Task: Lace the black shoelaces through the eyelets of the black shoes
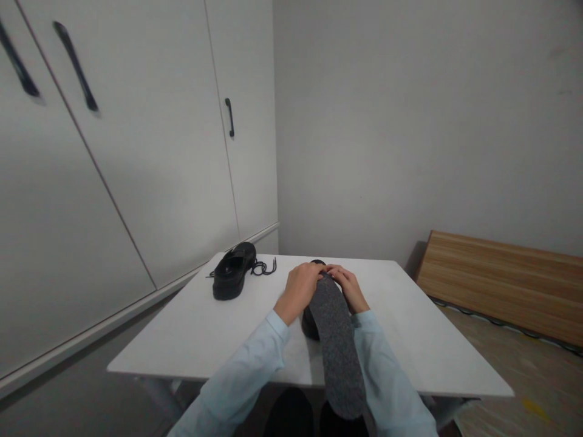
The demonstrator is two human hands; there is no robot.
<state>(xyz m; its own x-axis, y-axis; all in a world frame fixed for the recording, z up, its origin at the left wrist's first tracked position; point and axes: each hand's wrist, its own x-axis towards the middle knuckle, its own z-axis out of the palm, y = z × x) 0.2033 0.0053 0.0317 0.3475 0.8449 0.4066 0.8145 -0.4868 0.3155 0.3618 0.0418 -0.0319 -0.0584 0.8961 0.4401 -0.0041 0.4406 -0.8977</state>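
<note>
A long grey felt insole [339,346] slants from my hands down past the table's front edge. My left hand [301,287] is closed on the insole's far end from the left side. On the other side, my right hand [348,286] has its fingers bent over the same end, close to the left fingertips. Beneath the insole and hands lies a black shoe [310,326], mostly hidden, with its heel toward me. Another black shoe [230,276] rests at the table's back left, its laces loose beside it.
The white table [191,340] holds both shoes. White cabinets [150,152] with dark handles stand along the left, and a grey wall [410,133] rises behind. A wooden board [501,279] leans at the right, beyond the table.
</note>
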